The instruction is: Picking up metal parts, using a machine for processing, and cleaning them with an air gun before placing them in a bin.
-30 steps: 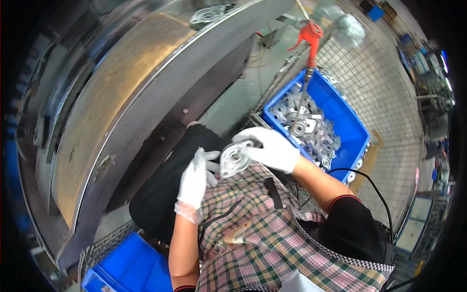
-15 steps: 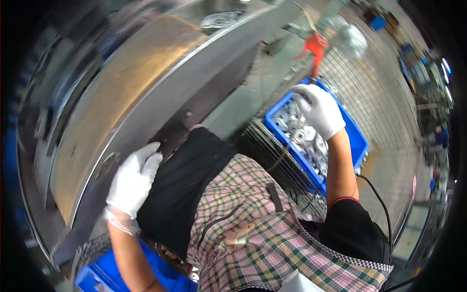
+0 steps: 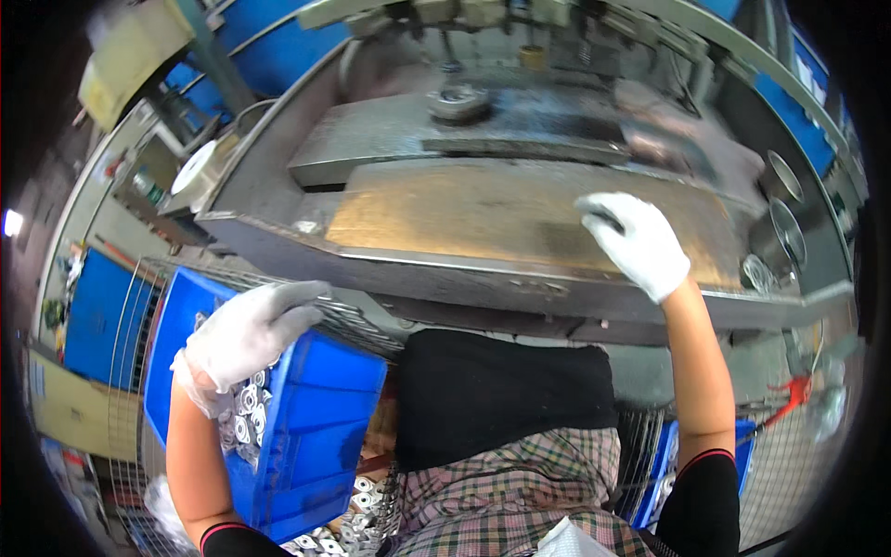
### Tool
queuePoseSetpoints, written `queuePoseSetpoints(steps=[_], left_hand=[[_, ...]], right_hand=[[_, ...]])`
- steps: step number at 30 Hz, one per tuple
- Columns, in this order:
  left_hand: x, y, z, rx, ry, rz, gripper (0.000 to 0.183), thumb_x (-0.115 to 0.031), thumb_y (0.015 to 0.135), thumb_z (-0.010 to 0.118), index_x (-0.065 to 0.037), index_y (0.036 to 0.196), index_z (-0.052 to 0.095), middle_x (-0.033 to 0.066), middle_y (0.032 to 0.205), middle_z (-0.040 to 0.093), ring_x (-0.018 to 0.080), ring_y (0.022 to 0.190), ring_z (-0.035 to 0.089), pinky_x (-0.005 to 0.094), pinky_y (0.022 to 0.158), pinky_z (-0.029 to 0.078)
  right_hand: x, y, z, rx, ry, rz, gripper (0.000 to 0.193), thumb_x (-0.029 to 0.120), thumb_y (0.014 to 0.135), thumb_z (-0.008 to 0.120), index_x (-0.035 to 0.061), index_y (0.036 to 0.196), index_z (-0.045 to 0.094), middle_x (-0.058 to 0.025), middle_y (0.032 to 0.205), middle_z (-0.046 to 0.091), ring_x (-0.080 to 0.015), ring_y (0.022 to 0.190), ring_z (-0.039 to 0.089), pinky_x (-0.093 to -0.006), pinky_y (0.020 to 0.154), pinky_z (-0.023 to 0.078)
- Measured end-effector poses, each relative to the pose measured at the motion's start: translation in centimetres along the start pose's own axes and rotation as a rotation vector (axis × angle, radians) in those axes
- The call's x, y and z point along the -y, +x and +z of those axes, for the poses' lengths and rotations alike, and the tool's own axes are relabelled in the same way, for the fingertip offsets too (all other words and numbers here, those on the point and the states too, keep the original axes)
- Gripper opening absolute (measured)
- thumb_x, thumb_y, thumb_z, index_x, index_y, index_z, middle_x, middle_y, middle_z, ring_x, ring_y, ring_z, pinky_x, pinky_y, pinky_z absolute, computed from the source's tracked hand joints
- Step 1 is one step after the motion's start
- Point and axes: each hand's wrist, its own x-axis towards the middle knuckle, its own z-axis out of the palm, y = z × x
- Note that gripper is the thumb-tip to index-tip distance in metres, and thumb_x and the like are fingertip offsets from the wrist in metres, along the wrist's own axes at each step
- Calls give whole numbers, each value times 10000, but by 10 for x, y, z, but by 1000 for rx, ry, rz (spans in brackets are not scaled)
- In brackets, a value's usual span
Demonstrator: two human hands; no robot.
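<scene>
My left hand [image 3: 251,336], in a white glove, is over a tall blue bin [image 3: 320,436] at the left. Its fingers are stretched out and nothing shows in them. Small silvery metal parts [image 3: 246,413] lie in that bin below the wrist. My right hand [image 3: 640,243], also white-gloved, hovers above a worn brown board [image 3: 464,209] on the machine bed. Its fingers curl toward the thumb; whatever they may hold is hidden. Beyond the board, a round metal fixture [image 3: 458,102] sits on a grey steel plate [image 3: 362,139].
A raised metal edge [image 3: 445,265] runs along the machine's front. Two metal cups [image 3: 778,232] stand at its right end. Another blue bin [image 3: 661,464] lies behind my right arm, near a red-handled tool [image 3: 791,395]. Loose metal parts [image 3: 362,506] lie in wire mesh at lower left.
My view has turned left, from the right-hand bin to the machine. My right hand has gone from above that bin to over the board; my left hand is now over the left bin.
</scene>
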Motion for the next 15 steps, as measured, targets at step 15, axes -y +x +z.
queuePoseSetpoints(steps=[15], left_hand=[[190, -161, 163, 688, -81, -514, 649, -339, 873, 623, -155, 1480, 491, 226, 1180, 703, 360, 1079, 693, 443, 949, 534]], right_hand=[[-65, 289, 155, 201, -226, 43, 431, 292, 879, 624, 55, 1237, 660, -211, 1259, 666, -354, 1198, 620, -390, 1020, 460]])
